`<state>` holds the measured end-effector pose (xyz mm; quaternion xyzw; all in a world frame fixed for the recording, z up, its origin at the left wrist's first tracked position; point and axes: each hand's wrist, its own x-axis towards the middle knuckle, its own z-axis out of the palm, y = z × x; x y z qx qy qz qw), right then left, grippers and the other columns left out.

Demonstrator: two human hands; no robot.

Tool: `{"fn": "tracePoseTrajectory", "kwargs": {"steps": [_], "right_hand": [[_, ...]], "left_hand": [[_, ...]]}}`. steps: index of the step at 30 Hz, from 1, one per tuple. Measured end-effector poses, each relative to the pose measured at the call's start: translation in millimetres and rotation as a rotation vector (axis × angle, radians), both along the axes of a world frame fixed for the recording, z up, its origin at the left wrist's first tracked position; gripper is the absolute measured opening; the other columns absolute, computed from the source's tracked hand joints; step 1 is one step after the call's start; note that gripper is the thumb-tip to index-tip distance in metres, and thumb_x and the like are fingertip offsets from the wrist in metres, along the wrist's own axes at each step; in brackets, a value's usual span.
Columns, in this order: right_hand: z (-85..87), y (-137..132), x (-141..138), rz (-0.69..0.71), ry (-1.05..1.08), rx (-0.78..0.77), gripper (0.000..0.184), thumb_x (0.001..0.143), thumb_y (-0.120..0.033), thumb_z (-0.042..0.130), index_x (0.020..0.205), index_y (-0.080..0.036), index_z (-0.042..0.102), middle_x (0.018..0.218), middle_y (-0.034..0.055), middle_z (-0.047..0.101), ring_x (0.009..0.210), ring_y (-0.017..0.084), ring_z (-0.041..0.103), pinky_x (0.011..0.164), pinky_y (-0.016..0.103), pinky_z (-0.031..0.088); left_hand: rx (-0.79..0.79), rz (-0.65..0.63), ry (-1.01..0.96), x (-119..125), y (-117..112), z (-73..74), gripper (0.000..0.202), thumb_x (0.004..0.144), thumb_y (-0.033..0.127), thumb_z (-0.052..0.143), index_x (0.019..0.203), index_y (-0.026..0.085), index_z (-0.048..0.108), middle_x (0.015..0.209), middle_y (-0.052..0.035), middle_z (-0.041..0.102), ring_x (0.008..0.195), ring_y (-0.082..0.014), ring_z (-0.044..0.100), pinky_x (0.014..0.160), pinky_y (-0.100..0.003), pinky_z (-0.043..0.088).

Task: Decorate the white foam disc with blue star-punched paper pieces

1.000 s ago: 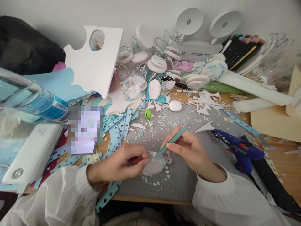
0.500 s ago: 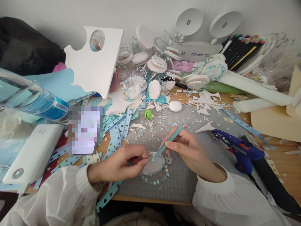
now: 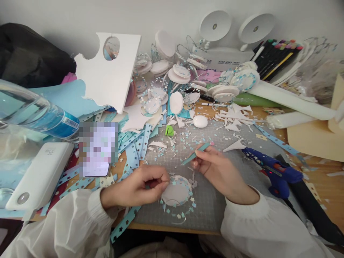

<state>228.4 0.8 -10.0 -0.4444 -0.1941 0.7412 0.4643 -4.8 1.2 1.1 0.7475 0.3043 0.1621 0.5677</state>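
A round white disc (image 3: 176, 193) lies flat on the grey cutting mat (image 3: 206, 215). A thin strand of small blue and white paper flowers (image 3: 179, 215) loops over and around it. At the disc's left edge my left hand (image 3: 147, 184) is closed in a pinch on the strand; the exact spot between its fingertips is hidden. My right hand (image 3: 219, 170) grips teal tweezers (image 3: 195, 154), their tip pointing down-left above the mat, apart from the disc. A small pale scrap (image 3: 193, 182) lies at the disc's right side.
A blue glue gun (image 3: 271, 170) lies at right. Paper flowers, foam scraps and a green item (image 3: 169, 130) litter the mat. At left are punched strips, a phone (image 3: 96, 150), a white power bank (image 3: 40, 175) and a bottle (image 3: 40, 111). Decorated discs (image 3: 180, 73) pile behind.
My right hand has lifted the tweezers up and right, away from the disc, uncovering more of it and the strand. My left hand stays nearly in place.
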Motion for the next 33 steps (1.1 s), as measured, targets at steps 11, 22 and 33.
{"fn": "tracePoseTrajectory", "kwargs": {"steps": [11, 22, 33], "right_hand": [[-8.0, 19.5, 6.6, -0.186, 0.043, -0.139, 0.02, 0.056, -0.015, 0.084, 0.057, -0.017, 0.064, 0.059, 0.0012, 0.066, 0.057, 0.01, 0.059, 0.051, 0.018, 0.052], [-16.2, 20.0, 5.7, -0.159, 0.03, -0.121, 0.025, 0.051, -0.013, 0.087, 0.058, -0.017, 0.064, 0.059, 0.0014, 0.067, 0.056, 0.011, 0.062, 0.051, 0.018, 0.054], [-17.9, 21.2, 10.4, -0.12, -0.007, -0.131, 0.021, 0.059, -0.015, 0.085, 0.058, -0.019, 0.064, 0.059, 0.001, 0.063, 0.059, 0.013, 0.059, 0.051, 0.023, 0.054]], "left_hand": [[0.606, 0.075, 0.162, -9.1, -1.1, -4.1, 0.015, 0.095, 0.022, 0.052, 0.098, 0.017, 0.066, 0.084, -0.0023, 0.071, 0.074, -0.0126, 0.062, 0.068, -0.023, 0.045], [1.215, 0.75, 0.372, -134.1, -25.0, -9.5, 0.024, 0.086, 0.012, 0.051, 0.1, 0.019, 0.069, 0.085, -0.0058, 0.062, 0.073, -0.0183, 0.055, 0.069, -0.035, 0.045], [1.132, 0.654, 0.565, -142.9, -19.8, -22.8, 0.025, 0.087, 0.022, 0.052, 0.096, 0.018, 0.075, 0.074, -0.0057, 0.06, 0.069, -0.0182, 0.052, 0.068, -0.036, 0.042]]}}
